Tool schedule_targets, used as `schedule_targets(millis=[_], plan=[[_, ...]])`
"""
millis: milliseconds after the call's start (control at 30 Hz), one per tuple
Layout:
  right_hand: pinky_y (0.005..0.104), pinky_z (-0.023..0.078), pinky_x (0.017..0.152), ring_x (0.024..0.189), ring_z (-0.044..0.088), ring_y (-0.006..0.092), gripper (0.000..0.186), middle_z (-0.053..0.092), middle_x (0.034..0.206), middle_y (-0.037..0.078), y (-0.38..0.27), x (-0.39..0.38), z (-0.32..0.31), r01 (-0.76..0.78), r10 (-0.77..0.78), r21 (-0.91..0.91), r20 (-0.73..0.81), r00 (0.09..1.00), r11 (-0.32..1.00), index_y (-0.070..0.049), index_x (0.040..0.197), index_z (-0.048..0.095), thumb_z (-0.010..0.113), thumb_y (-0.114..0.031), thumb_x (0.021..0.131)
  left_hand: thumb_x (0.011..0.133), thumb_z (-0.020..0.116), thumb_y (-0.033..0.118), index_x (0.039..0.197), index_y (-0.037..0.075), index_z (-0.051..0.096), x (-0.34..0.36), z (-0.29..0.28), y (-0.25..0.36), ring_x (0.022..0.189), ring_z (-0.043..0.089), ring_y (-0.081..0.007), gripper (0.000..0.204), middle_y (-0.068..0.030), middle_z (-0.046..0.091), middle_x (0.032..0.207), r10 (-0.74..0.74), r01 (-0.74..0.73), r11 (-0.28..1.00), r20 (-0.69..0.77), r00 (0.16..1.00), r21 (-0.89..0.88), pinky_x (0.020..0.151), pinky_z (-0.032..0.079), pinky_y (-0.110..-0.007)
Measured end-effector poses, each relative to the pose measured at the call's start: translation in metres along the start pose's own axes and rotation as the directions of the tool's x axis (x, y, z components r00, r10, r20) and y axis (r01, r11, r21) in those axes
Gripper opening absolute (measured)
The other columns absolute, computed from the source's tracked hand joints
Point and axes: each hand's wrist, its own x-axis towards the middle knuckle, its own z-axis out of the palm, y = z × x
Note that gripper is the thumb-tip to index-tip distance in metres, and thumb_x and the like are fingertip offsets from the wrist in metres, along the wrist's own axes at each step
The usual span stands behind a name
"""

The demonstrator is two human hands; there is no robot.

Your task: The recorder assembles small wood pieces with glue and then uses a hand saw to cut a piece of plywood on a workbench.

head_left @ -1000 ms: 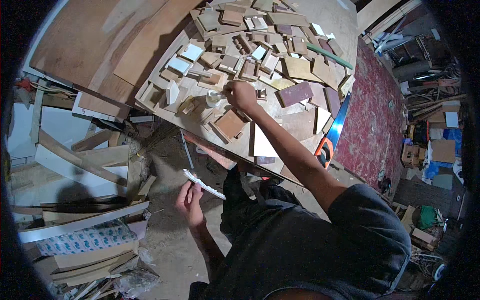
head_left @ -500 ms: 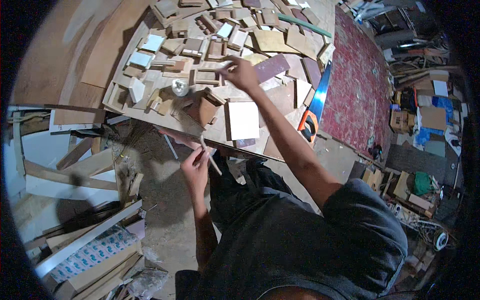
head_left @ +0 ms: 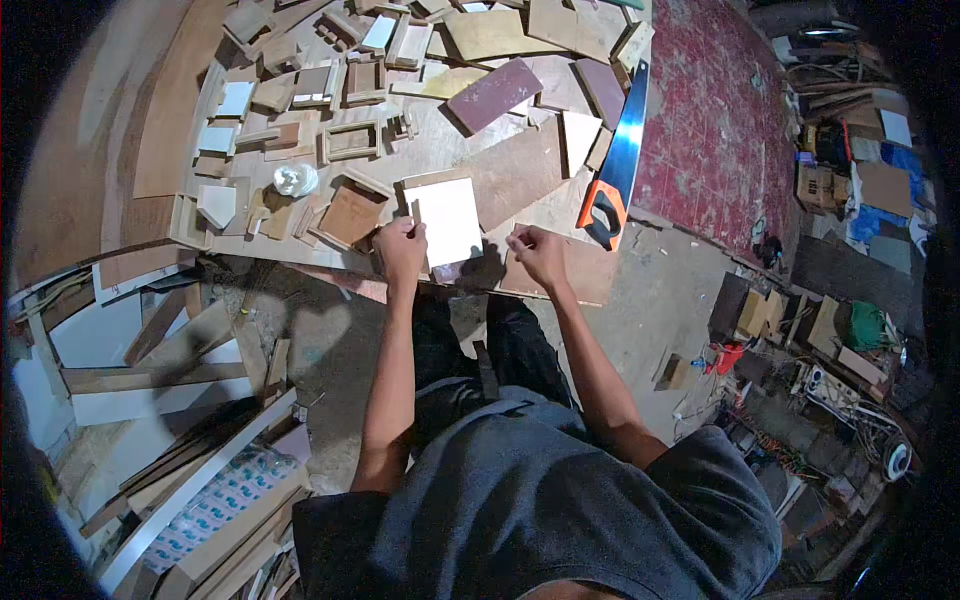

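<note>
1 white panel [head_left: 447, 220] | 2 hands: left hand [head_left: 401, 250]; right hand [head_left: 538, 256] | 1 saw [head_left: 615, 165]

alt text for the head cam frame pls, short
A person's left hand and right hand rest at either side of a square white panel lying on a cluttered wooden workbench. Small wooden frames and offcuts cover the bench, and an orange-handled handsaw lies at its right edge.
</note>
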Motion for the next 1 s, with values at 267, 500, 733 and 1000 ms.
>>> schedule_targets(millis=[267,500,733,1000], plan=[[0.0324,0.051,0.062,0.065,0.067,0.0207,0.026,0.069,0.073,0.015,0.001,-0.006,0.001,-0.028,0.033,-0.045,0.121,0.992,0.999,0.002,0.088,0.069,0.071,-0.023,0.083,0.072,0.077,0.016,0.093,0.000,0.070,0.002,0.013,0.005,0.073,0.069,-0.0299,0.027,-0.0168,0.070,0.081,-0.035,0.045,0.994,-0.102,0.994,0.096,0.067,0.053,-0.038],[0.0286,0.050,0.060,0.061,0.064,0.0137,0.022,0.067,0.069,0.011,-0.007,-0.006,-0.014,-0.057,0.058,-0.010,0.155,0.986,0.998,0.003,0.087,0.069,0.068,-0.019,0.086,0.074,0.075,0.015,0.094,0.004,0.072,0.010,0.013,0.013,0.070,0.069,-0.0290,0.023,-0.0157,0.070,0.080,-0.035,0.043,0.997,-0.108,0.993,0.067,0.066,0.053,-0.036],[0.0264,0.049,0.059,0.062,0.061,0.0113,0.023,0.067,0.072,0.008,-0.010,-0.007,-0.007,-0.042,0.050,-0.048,0.197,0.979,0.998,0.004,0.088,0.067,0.067,-0.018,0.088,0.072,0.076,0.008,0.091,0.000,0.071,0.016,0.008,0.008,0.065,0.068,-0.0252,0.021,-0.0154,0.069,0.074,-0.064,0.064,0.998,-0.111,0.992,0.003,0.062,0.052,-0.033],[0.0327,0.051,0.062,0.062,0.066,0.0192,0.030,0.069,0.073,0.015,-0.008,-0.007,-0.004,-0.028,0.045,-0.089,0.196,0.979,0.996,0.003,0.089,0.069,0.069,-0.027,0.086,0.071,0.078,0.010,0.091,0.001,0.072,0.018,0.009,-0.005,0.066,0.068,-0.0260,0.023,-0.0151,0.069,0.075,-0.048,0.051,0.998,-0.113,0.992,0.028,0.064,0.052,-0.035]])
